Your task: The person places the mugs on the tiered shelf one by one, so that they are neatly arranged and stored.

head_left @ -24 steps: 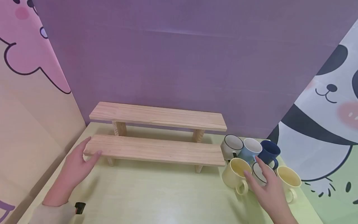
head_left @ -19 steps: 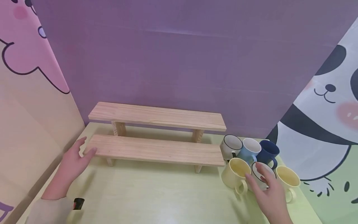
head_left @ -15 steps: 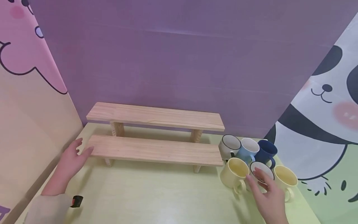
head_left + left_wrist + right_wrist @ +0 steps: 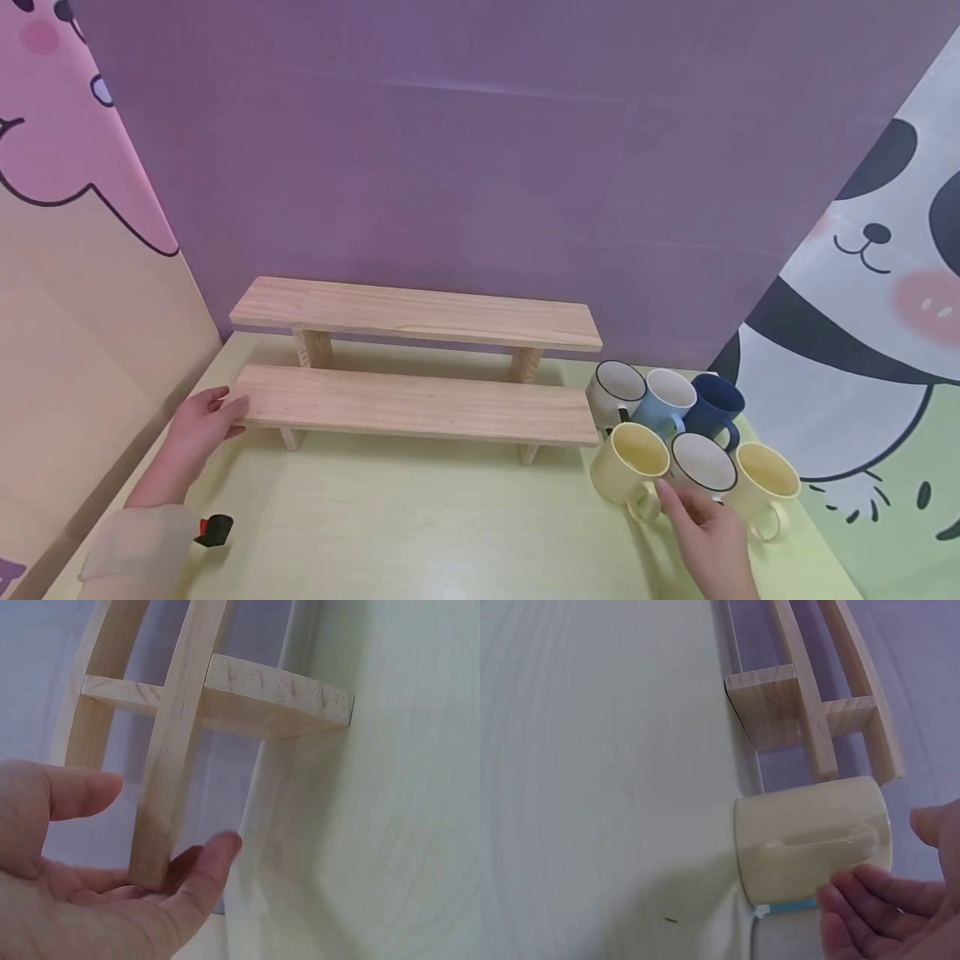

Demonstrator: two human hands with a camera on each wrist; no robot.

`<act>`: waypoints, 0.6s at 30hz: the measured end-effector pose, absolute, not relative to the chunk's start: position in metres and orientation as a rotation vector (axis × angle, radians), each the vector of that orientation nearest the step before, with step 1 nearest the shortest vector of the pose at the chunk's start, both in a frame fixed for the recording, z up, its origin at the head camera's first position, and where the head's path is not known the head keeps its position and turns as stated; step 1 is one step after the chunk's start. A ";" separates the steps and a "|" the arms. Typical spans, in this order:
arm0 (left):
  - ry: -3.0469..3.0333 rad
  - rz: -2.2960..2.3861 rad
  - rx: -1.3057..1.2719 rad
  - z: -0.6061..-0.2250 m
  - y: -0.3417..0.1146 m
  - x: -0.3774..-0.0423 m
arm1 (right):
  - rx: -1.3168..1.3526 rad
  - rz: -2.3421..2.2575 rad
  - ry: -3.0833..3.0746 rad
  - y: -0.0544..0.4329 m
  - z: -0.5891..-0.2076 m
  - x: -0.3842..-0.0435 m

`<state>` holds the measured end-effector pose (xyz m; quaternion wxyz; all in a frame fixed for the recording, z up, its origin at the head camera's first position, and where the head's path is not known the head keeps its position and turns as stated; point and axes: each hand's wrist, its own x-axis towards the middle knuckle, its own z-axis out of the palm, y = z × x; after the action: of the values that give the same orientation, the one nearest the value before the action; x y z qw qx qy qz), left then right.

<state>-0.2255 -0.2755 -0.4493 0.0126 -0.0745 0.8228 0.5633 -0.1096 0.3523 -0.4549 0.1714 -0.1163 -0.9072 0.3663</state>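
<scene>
At the left end of the lower board of a two-tier wooden shelf (image 4: 420, 404) is my left hand (image 4: 201, 425). In the left wrist view its fingers (image 4: 199, 889) reach around the board's end and underside, while the thumb stands apart from the wood. My right hand (image 4: 708, 533) is beside the handle of the front-left yellow mug (image 4: 626, 467). Bent fingers (image 4: 870, 900) lie close to that handle in the right wrist view, with the thumb held away; whether they touch it I cannot tell. The mug stands upright on the table.
Clustered around that mug are a white black-rimmed mug (image 4: 617, 396), a light blue mug (image 4: 663, 404), a dark blue mug (image 4: 716, 408), another white mug (image 4: 701, 462) and a second yellow mug (image 4: 767, 483). A purple backdrop (image 4: 480, 183) rises behind the table (image 4: 420, 517).
My left hand has drawn back to the left and lowered at the board's end. The right hand has come down toward the front yellow mug's handle, its fingers bending more. The mugs stay put.
</scene>
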 end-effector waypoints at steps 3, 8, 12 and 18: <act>2.502 1.828 -0.200 -0.455 -0.277 -0.228 | -0.273 1.079 -2.612 0.351 -0.459 -0.113; 2.452 1.940 -0.130 -0.464 -0.276 -0.232 | -0.197 1.224 -2.605 0.349 -0.467 -0.121; 2.445 1.978 -0.125 -0.468 -0.275 -0.235 | -0.195 1.361 -2.580 0.349 -0.472 -0.124; 2.423 2.013 -0.132 -0.469 -0.276 -0.237 | -0.263 1.542 -2.550 0.351 -0.476 -0.127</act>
<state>-0.2372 -0.2761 -0.4692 -0.0056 -0.0418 0.7685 0.6385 -0.1273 0.3508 -0.4761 0.0752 -0.0876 -0.8500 0.5140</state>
